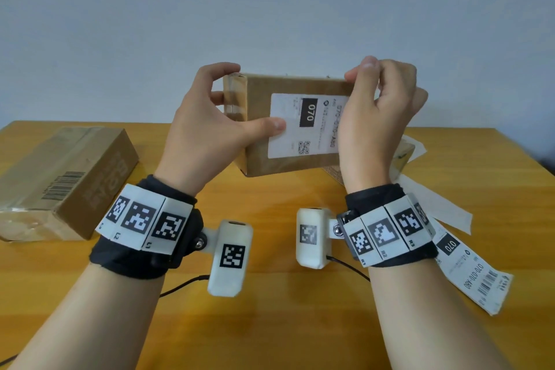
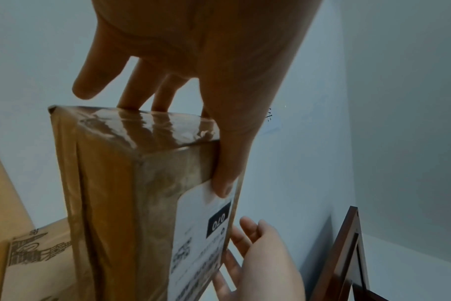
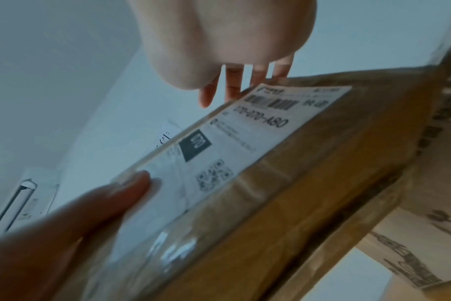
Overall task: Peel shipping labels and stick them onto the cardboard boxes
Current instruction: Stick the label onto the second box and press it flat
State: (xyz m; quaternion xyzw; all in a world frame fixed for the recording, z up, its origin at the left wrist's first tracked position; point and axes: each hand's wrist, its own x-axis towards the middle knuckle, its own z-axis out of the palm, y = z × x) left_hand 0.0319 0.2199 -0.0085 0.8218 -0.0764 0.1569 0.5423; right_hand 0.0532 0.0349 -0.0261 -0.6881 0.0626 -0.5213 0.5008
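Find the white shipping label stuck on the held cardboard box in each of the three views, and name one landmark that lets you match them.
Head: shipping label at centre, on the cardboard box face towards the camera, between both hands.
Left wrist: label at lower centre, seen edge-on.
Right wrist: label runs diagonally across the middle.
Shared landmark: the black 070 block.

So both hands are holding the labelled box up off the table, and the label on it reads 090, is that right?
Not quite: the label reads 070, as the head view shows. The left hand and right hand do hold the labelled box off the table.
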